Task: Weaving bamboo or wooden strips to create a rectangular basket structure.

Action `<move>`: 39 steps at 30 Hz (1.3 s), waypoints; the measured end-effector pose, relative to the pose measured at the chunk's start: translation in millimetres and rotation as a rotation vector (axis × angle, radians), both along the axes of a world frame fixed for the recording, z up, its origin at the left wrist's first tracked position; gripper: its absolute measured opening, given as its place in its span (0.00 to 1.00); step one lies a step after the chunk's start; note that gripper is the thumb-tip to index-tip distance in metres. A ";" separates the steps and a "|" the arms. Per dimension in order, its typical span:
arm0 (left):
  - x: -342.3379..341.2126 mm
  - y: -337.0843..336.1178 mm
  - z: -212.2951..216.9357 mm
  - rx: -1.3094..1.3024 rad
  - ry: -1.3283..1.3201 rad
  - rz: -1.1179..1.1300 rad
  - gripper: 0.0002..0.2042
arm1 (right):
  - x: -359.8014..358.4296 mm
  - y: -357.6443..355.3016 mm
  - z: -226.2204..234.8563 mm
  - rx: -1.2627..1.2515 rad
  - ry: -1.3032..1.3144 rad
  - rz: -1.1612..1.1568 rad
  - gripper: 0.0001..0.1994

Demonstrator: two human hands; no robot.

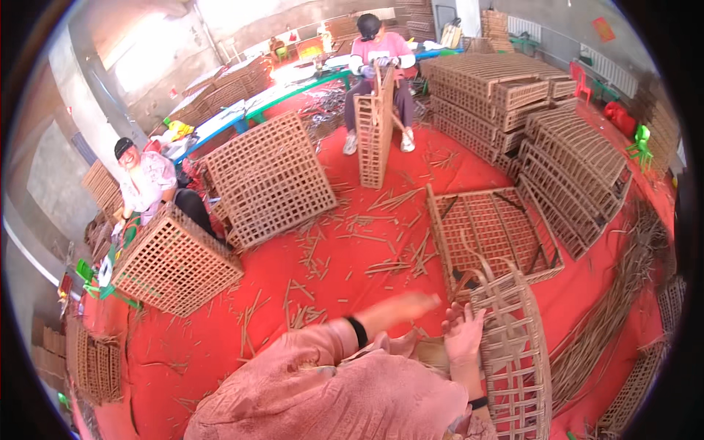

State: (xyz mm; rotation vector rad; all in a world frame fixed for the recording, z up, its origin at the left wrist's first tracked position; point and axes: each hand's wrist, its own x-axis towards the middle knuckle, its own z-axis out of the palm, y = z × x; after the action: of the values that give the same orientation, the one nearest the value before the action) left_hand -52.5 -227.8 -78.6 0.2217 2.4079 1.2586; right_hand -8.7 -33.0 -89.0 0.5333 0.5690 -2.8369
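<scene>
A tall brown woven basket frame [519, 352] with an open lattice stands against my right side, loose strip ends curling from its top. My right hand [463, 334] is beside its near edge, palm turned up and fingers apart, with nothing visible in it. My left hand [416, 303] reaches across in front of me, a short way left of the right hand. It is somewhat blurred, its fingers look stretched out, and I see nothing in it. Just beyond lies a shallow woven tray-like frame [491, 231] with dark corner pieces.
Cut strips [381, 220] litter the red floor covering [286, 268]. Stacked woven baskets [484, 88] stand far right, with long loose strips [609, 308] nearer. One person [381, 55] works on a basket ahead; another [150, 180] sits at left behind a lattice basket [180, 260].
</scene>
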 end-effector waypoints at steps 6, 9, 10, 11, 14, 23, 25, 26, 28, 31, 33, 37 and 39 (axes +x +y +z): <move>59.0 47.3 -58.0 0.093 -0.015 -0.099 0.27 | 10.7 1.1 -2.7 0.030 -0.051 0.022 0.41; 60.2 39.8 -87.9 -0.032 0.329 -0.147 0.25 | 11.7 1.0 -1.4 0.003 -0.013 0.048 0.42; 59.9 39.1 -94.9 -0.042 0.414 -0.127 0.26 | 10.7 0.9 -1.2 0.003 -0.009 0.036 0.42; 59.7 41.6 -100.6 -0.056 0.499 -0.103 0.28 | 10.6 1.4 -1.6 0.008 -0.010 0.042 0.42; 65.2 46.7 -109.0 -0.125 0.562 -0.110 0.29 | 9.3 3.2 -3.8 -0.011 -0.009 0.073 0.40; 60.6 44.1 -118.3 -0.099 0.520 -0.078 0.27 | 8.4 2.9 -1.4 0.015 -0.031 0.069 0.33; 60.0 44.9 -117.0 -0.046 0.503 -0.076 0.24 | 8.6 3.5 0.2 0.024 -0.015 0.085 0.33; 60.7 45.7 -115.0 -0.061 0.517 -0.098 0.22 | 9.0 4.5 0.5 0.025 -0.011 0.094 0.32; 59.4 45.4 -107.2 -0.076 0.229 -0.143 0.24 | 10.0 5.1 0.6 0.021 -0.017 0.077 0.31; 57.3 46.5 -92.8 -0.057 0.320 -0.055 0.20 | 8.8 4.4 -0.2 -0.012 -0.015 0.070 0.33; 58.1 48.0 -86.4 -0.089 0.080 -0.057 0.30 | 8.3 3.3 -0.3 -0.016 -0.014 0.072 0.33; 60.5 47.8 -87.7 -0.071 0.238 -0.074 0.23 | 7.0 2.2 1.7 0.005 -0.009 0.087 0.32; 61.0 46.5 -93.8 -0.080 0.366 -0.109 0.24 | 7.6 2.8 2.4 0.042 -0.065 0.086 0.33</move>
State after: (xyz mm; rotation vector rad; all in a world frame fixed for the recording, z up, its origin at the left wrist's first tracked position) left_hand 8.5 -181.3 -172.3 0.5978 2.7007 1.1510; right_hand -1.1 -30.2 -86.5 0.5910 0.6255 -2.7213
